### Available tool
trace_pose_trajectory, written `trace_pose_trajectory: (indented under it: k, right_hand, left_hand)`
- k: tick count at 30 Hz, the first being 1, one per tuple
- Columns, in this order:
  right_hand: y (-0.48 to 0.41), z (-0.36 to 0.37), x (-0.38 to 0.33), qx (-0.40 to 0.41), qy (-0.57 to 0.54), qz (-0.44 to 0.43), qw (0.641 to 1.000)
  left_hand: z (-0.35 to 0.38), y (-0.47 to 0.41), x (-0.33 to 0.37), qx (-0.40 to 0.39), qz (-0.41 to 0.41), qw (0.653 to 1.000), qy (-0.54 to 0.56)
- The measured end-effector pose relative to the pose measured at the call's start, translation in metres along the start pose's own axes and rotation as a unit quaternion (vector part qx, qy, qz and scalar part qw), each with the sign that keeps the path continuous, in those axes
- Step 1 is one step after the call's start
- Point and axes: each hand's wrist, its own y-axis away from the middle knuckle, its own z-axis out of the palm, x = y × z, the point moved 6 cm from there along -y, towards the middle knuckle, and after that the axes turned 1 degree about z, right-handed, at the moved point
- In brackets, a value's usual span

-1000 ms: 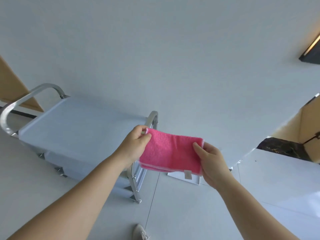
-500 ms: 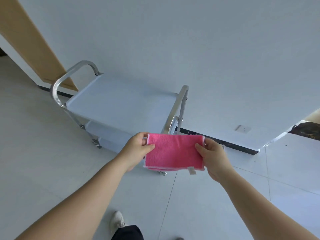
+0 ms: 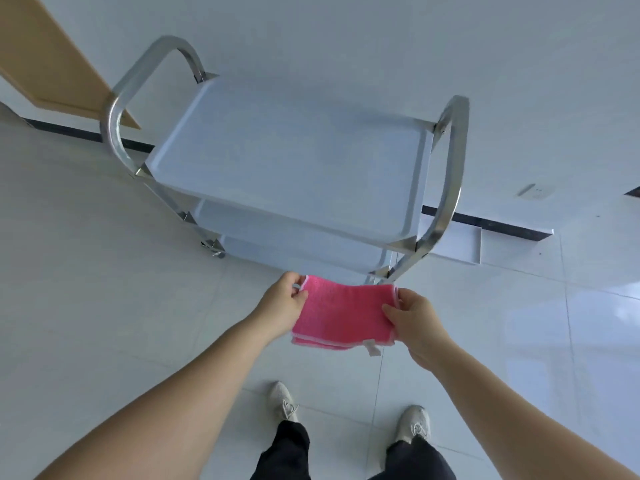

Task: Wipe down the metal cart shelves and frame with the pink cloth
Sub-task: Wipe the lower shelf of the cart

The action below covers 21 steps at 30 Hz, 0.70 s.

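Observation:
A folded pink cloth (image 3: 341, 315) with a small white tag is stretched between my hands, in the air just in front of the cart's near edge. My left hand (image 3: 282, 303) pinches its left end and my right hand (image 3: 412, 315) pinches its right end. The metal cart (image 3: 287, 157) stands ahead on the floor, with a bare top shelf, two lower shelves partly showing below it, and a curved steel handle at the left (image 3: 117, 109) and at the right (image 3: 450, 168). The cloth does not touch the cart.
White tiled floor all around. A white wall with a dark baseboard (image 3: 491, 225) runs behind the cart, with a wall socket (image 3: 531, 192) to the right. A wooden door panel (image 3: 45, 57) leans in at the far left. My two shoes (image 3: 285, 400) stand below.
The view has tilted down, so the cart's top shelf and my feet now show. My hands with the cloth sit lower, close to the cart's near edge.

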Motion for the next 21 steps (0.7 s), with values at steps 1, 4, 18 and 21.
trace_pose_trajectory:
  k: [1, 4, 18, 21]
  right_hand:
    - [-0.003, 0.012, 0.005, 0.001, 0.005, 0.008, 1.0]
    - [-0.016, 0.04, 0.022, 0.011, 0.028, 0.032, 0.999]
    - [-0.15, 0.097, 0.122, 0.003, 0.116, 0.075, 0.99]
    - [-0.188, 0.113, 0.155, 0.014, 0.142, 0.088, 0.986]
  left_hand:
    - [-0.004, -0.006, -0.012, -0.013, -0.009, 1.0, 0.01]
    - [-0.009, -0.02, -0.043, -0.055, -0.041, 0.997, 0.033]
    - [0.035, -0.127, -0.164, -0.063, -0.085, 0.993, 0.052]
    - [0.053, -0.168, -0.202, -0.08, -0.08, 0.993, 0.028]
